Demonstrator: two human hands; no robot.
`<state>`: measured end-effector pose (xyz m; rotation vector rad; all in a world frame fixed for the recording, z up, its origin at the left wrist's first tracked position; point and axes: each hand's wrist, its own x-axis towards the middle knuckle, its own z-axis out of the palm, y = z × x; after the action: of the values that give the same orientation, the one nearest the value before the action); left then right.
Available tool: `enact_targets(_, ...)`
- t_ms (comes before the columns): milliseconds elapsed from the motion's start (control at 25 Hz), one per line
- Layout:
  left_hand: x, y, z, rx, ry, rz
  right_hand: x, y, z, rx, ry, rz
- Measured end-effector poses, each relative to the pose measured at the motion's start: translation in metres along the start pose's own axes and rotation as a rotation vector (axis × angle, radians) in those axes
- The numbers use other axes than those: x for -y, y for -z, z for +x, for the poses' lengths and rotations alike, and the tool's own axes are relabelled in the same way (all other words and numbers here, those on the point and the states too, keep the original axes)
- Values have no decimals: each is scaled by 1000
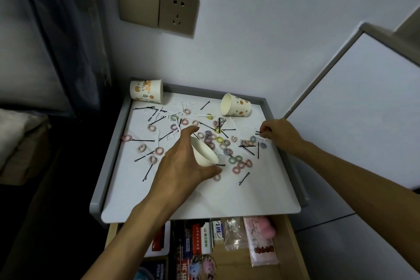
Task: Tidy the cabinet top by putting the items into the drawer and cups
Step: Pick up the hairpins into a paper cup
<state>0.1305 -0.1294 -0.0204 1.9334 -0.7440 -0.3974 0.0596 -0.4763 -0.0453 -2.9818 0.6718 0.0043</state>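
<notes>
My left hand [181,161] grips a white paper cup [203,154], tilted with its mouth turned toward me, above the middle of the white cabinet top [204,200]. My right hand [278,133] pinches black hairpins [259,132] near the right rim. Several small pastel hair ties [219,140], black hairpins [247,147] and white floss picks [179,109] lie scattered across the top. A patterned cup [146,92] lies on its side at the back left corner. Another patterned cup [235,105] lies tipped at the back right, mouth toward the left.
The drawer [288,245] below the top stands pulled out, holding small boxes [204,236], a red stapler [158,240], plastic bags and a pink item [264,229]. A grey raised rim [109,161] borders the top. A wall socket [178,12] sits above; a bed lies left.
</notes>
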Motion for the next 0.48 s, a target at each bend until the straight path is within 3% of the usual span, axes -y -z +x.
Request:
enact_targets(200,1,0,1,-10,5,-18,-4,2,-7,-82,52,40)
enact_targets(480,0,-1,-2,5,7,-11,-8,-6,-28,111,275,30)
